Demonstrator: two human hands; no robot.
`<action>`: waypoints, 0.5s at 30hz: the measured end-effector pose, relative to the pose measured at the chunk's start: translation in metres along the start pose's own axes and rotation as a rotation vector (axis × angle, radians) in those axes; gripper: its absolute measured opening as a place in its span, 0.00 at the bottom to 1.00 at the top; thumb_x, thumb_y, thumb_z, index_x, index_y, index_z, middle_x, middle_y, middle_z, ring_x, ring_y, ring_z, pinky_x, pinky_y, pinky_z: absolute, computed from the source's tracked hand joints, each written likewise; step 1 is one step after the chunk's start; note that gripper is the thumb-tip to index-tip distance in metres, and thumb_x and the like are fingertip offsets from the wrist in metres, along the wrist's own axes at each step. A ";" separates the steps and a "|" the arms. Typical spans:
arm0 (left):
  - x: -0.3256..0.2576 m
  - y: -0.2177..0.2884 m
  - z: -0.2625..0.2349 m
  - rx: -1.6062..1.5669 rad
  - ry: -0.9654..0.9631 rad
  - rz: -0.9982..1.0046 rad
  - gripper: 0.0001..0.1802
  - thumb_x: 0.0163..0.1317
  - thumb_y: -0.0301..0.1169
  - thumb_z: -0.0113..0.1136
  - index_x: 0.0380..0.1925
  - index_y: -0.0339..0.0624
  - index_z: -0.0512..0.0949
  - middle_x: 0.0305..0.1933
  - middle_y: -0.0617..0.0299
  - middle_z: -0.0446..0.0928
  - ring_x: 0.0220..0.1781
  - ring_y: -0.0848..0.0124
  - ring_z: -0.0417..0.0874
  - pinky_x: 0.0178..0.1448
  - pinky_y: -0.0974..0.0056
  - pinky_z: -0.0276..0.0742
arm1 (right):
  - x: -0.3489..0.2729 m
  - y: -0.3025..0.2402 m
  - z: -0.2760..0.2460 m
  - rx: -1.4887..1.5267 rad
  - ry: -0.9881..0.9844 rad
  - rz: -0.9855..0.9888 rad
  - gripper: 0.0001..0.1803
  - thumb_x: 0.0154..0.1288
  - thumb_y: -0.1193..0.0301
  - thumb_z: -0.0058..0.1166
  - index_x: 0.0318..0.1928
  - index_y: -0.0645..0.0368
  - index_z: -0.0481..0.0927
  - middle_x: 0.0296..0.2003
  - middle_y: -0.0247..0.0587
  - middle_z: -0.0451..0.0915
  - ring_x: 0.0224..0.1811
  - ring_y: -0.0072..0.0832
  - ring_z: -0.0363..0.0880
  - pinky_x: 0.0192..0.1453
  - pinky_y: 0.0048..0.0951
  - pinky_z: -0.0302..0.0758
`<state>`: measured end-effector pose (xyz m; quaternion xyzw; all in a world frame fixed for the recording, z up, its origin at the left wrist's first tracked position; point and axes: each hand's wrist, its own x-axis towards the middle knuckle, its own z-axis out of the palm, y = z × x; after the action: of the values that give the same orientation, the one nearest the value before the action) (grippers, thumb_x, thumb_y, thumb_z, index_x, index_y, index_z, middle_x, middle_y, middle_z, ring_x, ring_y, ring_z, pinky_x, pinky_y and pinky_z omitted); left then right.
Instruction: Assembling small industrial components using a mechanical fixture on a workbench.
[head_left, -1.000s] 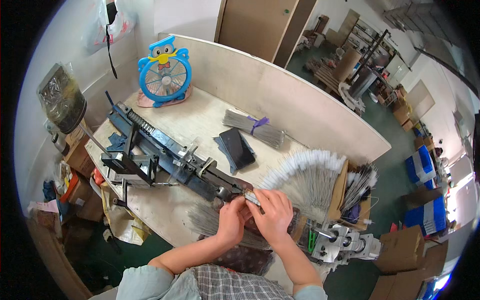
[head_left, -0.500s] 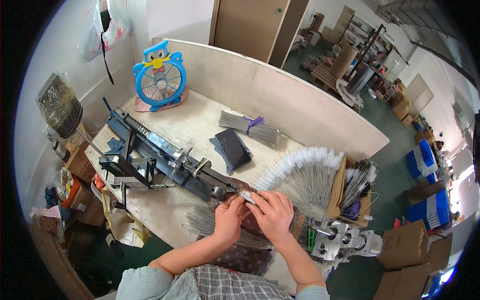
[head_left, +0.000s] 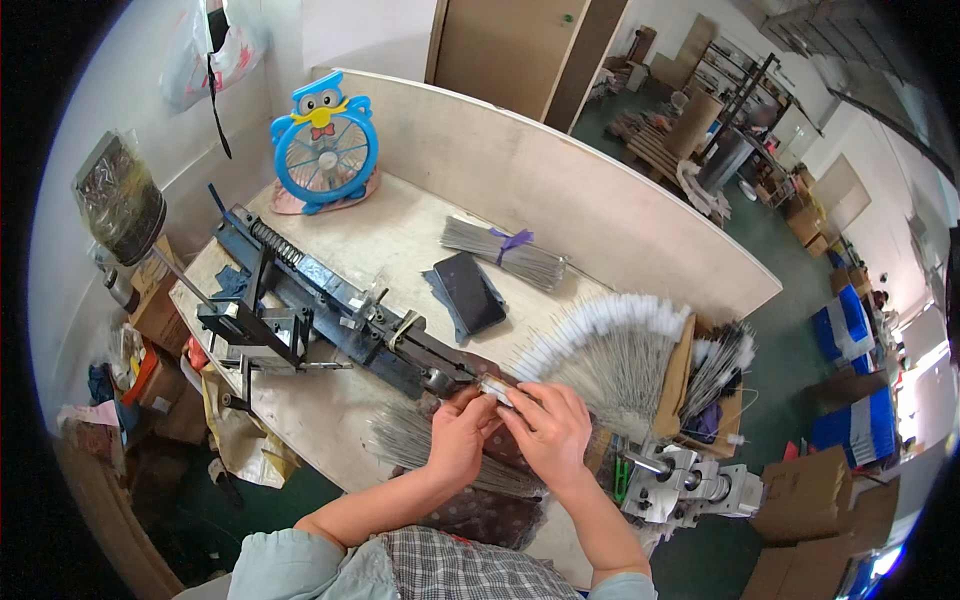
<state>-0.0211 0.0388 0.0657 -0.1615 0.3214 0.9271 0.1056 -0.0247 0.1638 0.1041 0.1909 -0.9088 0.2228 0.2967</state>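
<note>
My left hand and my right hand meet at the near end of a long dark metal machine on the wooden bench. Together they pinch a small pale piece right at the machine's tip. To the right of my right hand a fan of thin grey wires with white tips spreads across the bench. Loose grey wires lie under my left wrist.
A black phone lies beyond the machine, with a tied wire bundle behind it. A blue owl-shaped fan stands at the far left. A metal fixture sits at the bench's right corner. Boxes crowd the floor around.
Both hands stay at the machine's tip with only small finger shifts. The view has drifted slightly; nothing on the bench has moved.
</note>
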 end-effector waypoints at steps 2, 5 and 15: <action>-0.002 0.004 0.003 -0.013 -0.008 -0.002 0.09 0.64 0.29 0.51 0.40 0.36 0.74 0.40 0.61 0.77 0.42 0.71 0.80 0.50 0.65 0.75 | 0.000 -0.001 -0.004 0.008 -0.009 0.002 0.14 0.44 0.67 0.67 0.35 0.54 0.84 0.34 0.31 0.80 0.38 0.31 0.77 0.41 0.30 0.71; -0.003 0.004 -0.003 -0.069 -0.011 -0.011 0.14 0.67 0.38 0.47 0.42 0.37 0.72 0.41 0.59 0.76 0.44 0.68 0.79 0.51 0.63 0.74 | 0.002 -0.004 -0.013 0.003 0.012 0.018 0.14 0.44 0.68 0.67 0.35 0.55 0.84 0.32 0.32 0.80 0.39 0.32 0.77 0.41 0.31 0.71; -0.008 0.006 -0.006 0.060 -0.005 -0.068 0.31 0.68 0.58 0.35 0.46 0.38 0.67 0.43 0.58 0.72 0.45 0.66 0.76 0.52 0.60 0.71 | -0.015 0.000 -0.022 -0.054 -0.157 0.033 0.10 0.47 0.73 0.63 0.33 0.57 0.82 0.27 0.35 0.76 0.37 0.35 0.74 0.41 0.34 0.71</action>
<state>-0.0142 0.0291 0.0676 -0.1666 0.3429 0.9134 0.1427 -0.0038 0.1786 0.1109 0.1847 -0.9379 0.1873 0.2261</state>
